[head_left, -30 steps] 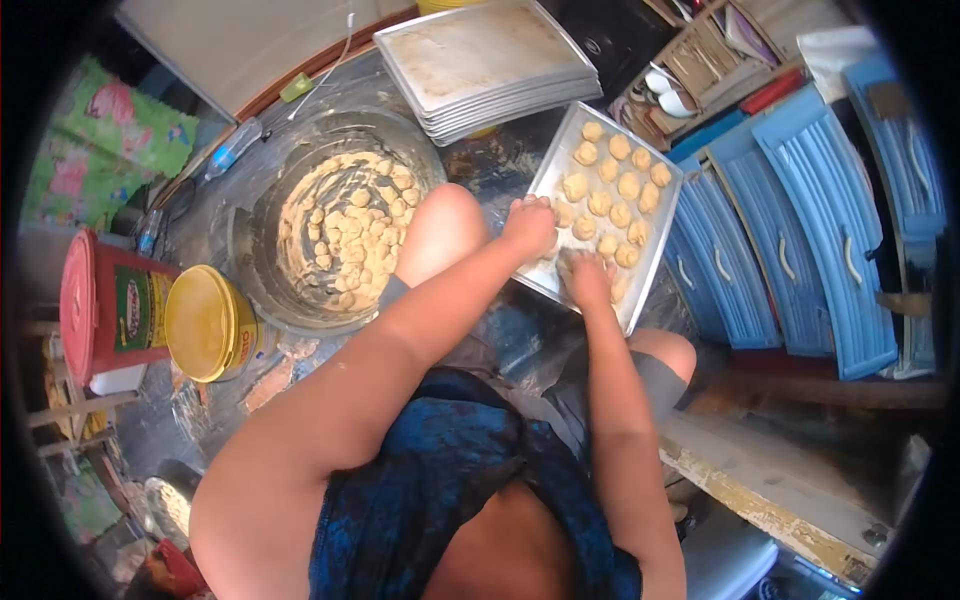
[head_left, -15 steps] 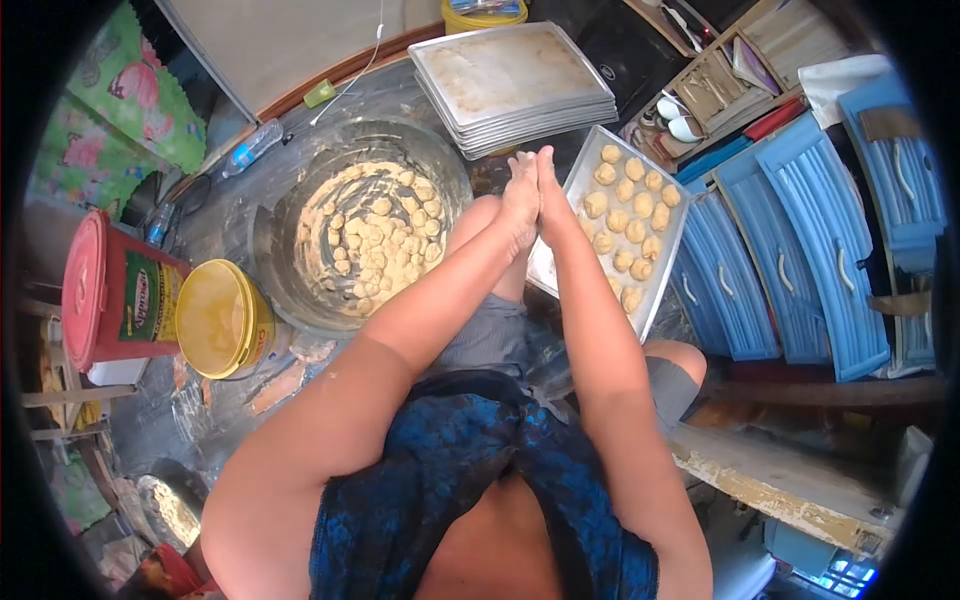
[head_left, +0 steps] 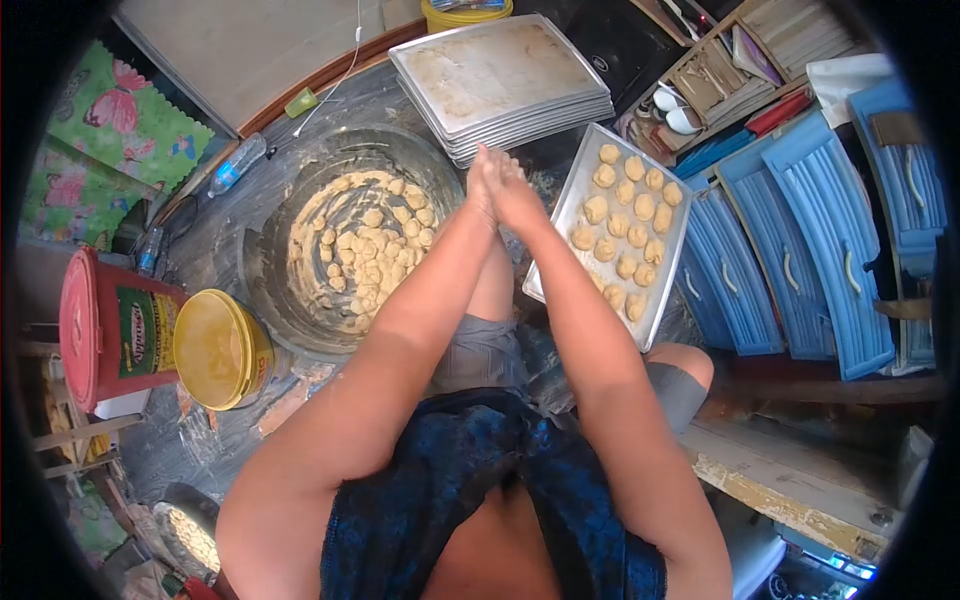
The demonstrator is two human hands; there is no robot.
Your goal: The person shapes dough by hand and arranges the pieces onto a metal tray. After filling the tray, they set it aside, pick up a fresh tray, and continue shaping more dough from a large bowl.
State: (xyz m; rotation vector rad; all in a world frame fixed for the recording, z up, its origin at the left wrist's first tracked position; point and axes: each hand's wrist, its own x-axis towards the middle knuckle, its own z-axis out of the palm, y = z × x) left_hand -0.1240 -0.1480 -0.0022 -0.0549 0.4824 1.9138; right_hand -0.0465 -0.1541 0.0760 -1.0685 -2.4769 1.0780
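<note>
My left hand and my right hand are pressed together, palm to palm, between the wide basin and the baking tray. The right fingers fold over the left hand, and whatever lies between the palms is hidden. To the left, the dark round basin holds many small dough pieces dusted with flour. On the right, rounded dough balls sit in rows on a metal baking tray. My hands touch neither the basin nor the tray.
Stacked metal trays stand just beyond my hands. A yellow bucket and a red lidded bucket are at the left, with a plastic bottle behind. Blue drawer fronts line the right side. Another bowl sits lower left.
My joined hands have shifted left, away from the tray and toward the basin. The right fingers, straight and upright before, now bend across the left hand.
</note>
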